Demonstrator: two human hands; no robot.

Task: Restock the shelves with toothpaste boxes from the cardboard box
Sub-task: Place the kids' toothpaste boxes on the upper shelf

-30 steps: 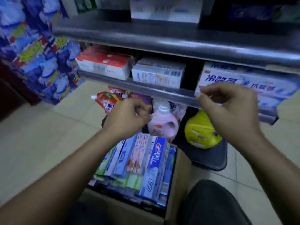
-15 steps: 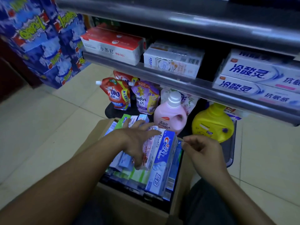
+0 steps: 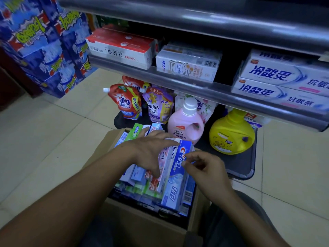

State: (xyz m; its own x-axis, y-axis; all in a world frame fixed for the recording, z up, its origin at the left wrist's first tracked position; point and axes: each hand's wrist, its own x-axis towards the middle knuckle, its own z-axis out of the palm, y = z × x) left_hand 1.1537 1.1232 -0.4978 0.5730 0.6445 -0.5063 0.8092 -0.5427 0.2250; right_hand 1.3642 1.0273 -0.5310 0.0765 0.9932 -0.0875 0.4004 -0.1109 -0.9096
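Observation:
An open cardboard box (image 3: 142,221) on the floor holds several toothpaste boxes standing on edge. My left hand (image 3: 151,154) lies spread over them, fingers straight, with the thumb down on a pink and white box (image 3: 163,168). My right hand (image 3: 204,168) comes in from the right with curled fingers. Its thumb and forefinger pinch the right edge of a blue Crest toothpaste box (image 3: 175,182). On the steel shelf (image 3: 178,81) above lie a red and white box (image 3: 122,49), a white box (image 3: 187,63) and two stacked white and blue boxes (image 3: 281,82).
Under the shelf, on a black base (image 3: 238,164), stand an OMO pouch (image 3: 126,102), a purple Comfort pouch (image 3: 158,106), a pink bottle (image 3: 185,122) and a yellow bottle (image 3: 231,134). Blue packs (image 3: 44,43) are stacked at the left. Pale floor tiles lie on both sides.
Both hands have come down from the shelf front to the cardboard box. My left hand has spread over the toothpaste boxes, and my right hand has moved left onto the Crest box.

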